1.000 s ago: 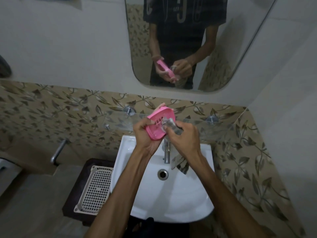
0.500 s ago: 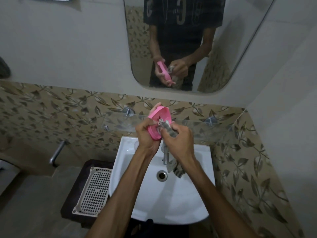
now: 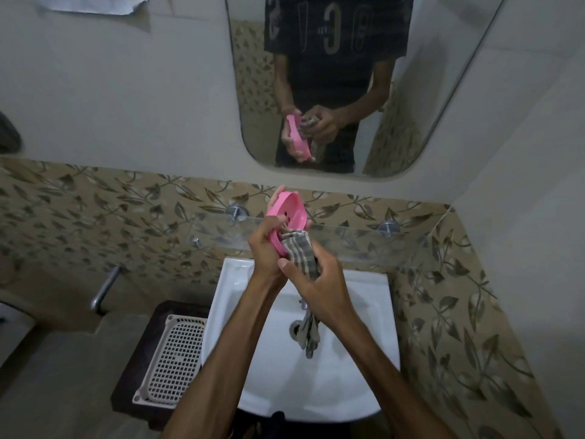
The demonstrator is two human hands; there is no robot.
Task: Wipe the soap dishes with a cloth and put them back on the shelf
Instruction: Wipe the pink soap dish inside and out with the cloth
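Observation:
A pink oval soap dish (image 3: 288,213) with drain slots is held tilted on edge above the sink, gripped by my left hand (image 3: 264,248) from its left side. My right hand (image 3: 316,282) grips a checked grey cloth (image 3: 299,248) and presses its bunched end into the lower part of the dish. The rest of the cloth hangs below my right wrist over the basin. A clear glass shelf (image 3: 348,237) runs along the wall just behind the dish.
A white wash basin (image 3: 357,369) with a drain and tap lies under my arms. A beige perforated plastic tray (image 3: 177,356) rests on a dark stand at the left. A mirror (image 3: 427,90) hangs above; a metal tap (image 3: 104,289) juts from the left wall.
The dish has tipped more upright and shows more of its inside. My right hand with the cloth has slid down to the dish's lower end.

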